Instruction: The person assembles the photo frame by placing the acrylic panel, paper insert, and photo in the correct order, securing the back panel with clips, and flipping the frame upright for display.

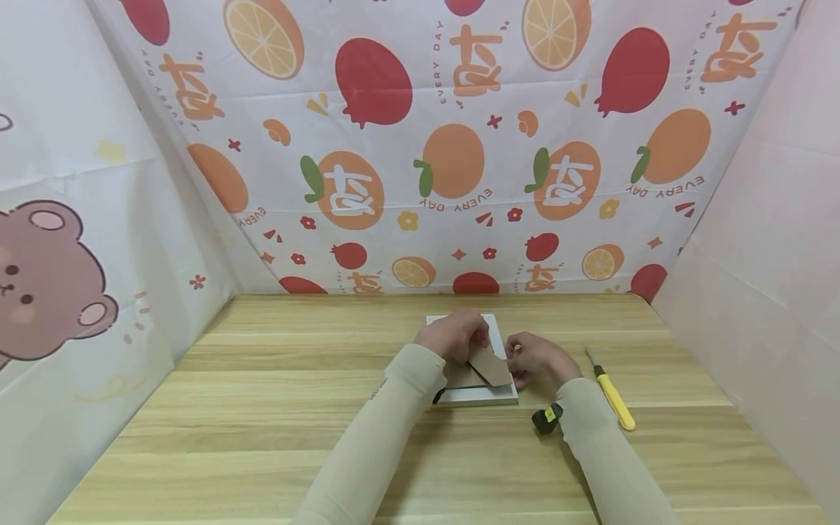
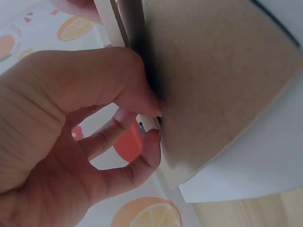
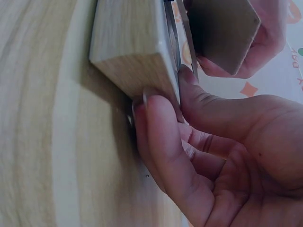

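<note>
A white-edged picture frame [image 1: 472, 396] lies flat on the table, with its brown backing board [image 1: 459, 378] facing up. From that board a brown cardboard flap [image 1: 491, 366] stands up at a slant. My left hand [image 1: 457, 334] reaches over the frame; in the left wrist view its thumb and a finger pinch near the edge of the brown board [image 2: 222, 80], the exact contact partly hidden. My right hand [image 1: 537, 359] grips the frame's right side. In the right wrist view its thumb lies on the upper face and its fingers press the pale wood-grain side [image 3: 128, 47].
To the right of my right hand lies a screwdriver [image 1: 613, 399] with a yellow handle, its tip pointing away. A small black block with a yellow patch [image 1: 547, 418] sits by my right wrist. Printed cloth walls [image 1: 453, 240] enclose the wooden table [image 1: 315, 364] at the back and sides.
</note>
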`<state>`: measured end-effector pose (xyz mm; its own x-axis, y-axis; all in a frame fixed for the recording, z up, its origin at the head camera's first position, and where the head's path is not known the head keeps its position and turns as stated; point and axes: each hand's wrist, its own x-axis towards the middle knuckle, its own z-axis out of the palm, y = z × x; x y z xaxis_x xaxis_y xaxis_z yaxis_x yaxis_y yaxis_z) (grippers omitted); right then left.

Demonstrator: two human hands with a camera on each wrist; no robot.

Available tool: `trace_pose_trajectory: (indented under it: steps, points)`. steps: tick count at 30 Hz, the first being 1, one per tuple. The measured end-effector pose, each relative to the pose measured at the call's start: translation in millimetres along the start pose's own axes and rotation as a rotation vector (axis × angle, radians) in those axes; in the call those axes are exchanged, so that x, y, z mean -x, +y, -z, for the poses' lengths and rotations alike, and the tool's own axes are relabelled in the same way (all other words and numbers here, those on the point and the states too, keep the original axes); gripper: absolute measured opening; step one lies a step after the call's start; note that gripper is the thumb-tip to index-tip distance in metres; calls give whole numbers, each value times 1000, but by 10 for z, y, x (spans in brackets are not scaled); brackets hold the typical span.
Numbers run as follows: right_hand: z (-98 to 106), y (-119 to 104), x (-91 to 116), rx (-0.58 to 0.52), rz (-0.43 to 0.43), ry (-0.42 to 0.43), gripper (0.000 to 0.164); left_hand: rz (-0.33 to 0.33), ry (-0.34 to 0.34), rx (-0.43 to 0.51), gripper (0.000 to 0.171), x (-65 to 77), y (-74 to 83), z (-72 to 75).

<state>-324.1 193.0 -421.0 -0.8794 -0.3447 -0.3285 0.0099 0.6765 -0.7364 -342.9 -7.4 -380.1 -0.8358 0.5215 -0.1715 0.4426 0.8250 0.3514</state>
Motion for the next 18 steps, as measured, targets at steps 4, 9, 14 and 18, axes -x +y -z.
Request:
trace_pose_trajectory:
  steps: [4, 9, 14, 18]
  points:
    - [-3, 2, 0, 6, -6, 5, 9, 3, 4, 30, 46, -5, -9, -23]
    - [3, 4, 9, 15, -5, 2, 9, 13, 6, 47, 46, -10, 1, -39]
    - [4, -2, 17, 17, 3, -2, 10, 11, 9, 28, 47, -15, 17, -49]
    - [-2, -11, 20, 12, 6, -8, 10, 17, -1, 8, 48, -13, 25, -59]
